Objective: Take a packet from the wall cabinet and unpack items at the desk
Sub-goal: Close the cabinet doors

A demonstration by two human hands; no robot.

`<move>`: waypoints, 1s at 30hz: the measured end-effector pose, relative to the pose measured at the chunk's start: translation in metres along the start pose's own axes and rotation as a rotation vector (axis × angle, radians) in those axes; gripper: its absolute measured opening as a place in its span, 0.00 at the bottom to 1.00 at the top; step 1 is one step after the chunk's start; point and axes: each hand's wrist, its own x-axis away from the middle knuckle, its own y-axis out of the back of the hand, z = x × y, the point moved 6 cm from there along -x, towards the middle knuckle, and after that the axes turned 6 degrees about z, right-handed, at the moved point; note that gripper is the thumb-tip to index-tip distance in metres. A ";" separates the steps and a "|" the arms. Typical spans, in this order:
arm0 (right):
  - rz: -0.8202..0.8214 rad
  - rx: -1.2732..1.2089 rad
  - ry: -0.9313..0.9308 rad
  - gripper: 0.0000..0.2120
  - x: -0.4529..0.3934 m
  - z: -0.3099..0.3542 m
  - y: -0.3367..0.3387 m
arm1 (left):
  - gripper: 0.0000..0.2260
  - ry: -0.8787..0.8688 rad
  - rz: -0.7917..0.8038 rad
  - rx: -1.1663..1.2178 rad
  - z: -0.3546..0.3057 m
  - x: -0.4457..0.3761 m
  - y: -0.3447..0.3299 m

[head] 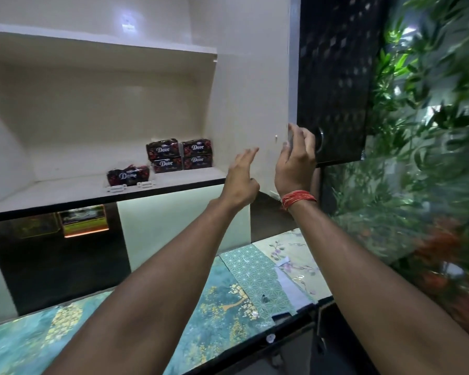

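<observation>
Single head-worn view, wide-angle, edges bowed. It looks forward and slightly up into the open wall cabinet, close enough that both forearms reach in from the bottom edge. The cabinet shelf sits at mid-frame left. The patterned worktop runs along the lower frame, seen from above. Foliage fills the right side, blurred. No second view.
</observation>
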 end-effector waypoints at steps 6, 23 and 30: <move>0.205 0.225 0.016 0.30 -0.013 -0.051 0.003 | 0.41 -0.060 0.233 -0.136 -0.008 -0.032 -0.059; 0.482 0.662 -0.089 0.41 -0.040 -0.142 -0.003 | 0.45 -0.034 0.370 -0.375 -0.007 -0.084 -0.127; 0.490 0.688 -0.109 0.40 -0.046 -0.153 -0.006 | 0.46 -0.052 0.386 -0.355 -0.001 -0.091 -0.137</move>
